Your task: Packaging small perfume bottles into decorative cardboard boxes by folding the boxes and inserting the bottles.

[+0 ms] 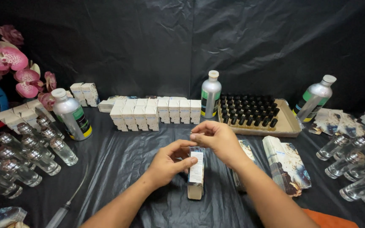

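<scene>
A small upright cardboard box (196,175), white with a patterned side, stands on the black table cover in front of me. My left hand (168,162) grips its side. At the box's top my right hand (217,138) pinches the open end, where something clear shows. Both forearms reach in from the bottom edge.
A row of closed white boxes (155,113) stands behind. Three silver metal bottles (72,115) (211,94) (314,99) stand about. A tray of black caps (250,110) sits at right. Clear glass bottles (26,156) (355,164) lie on both sides. Flat box blanks (286,162) lie right; a syringe (66,207) lies left.
</scene>
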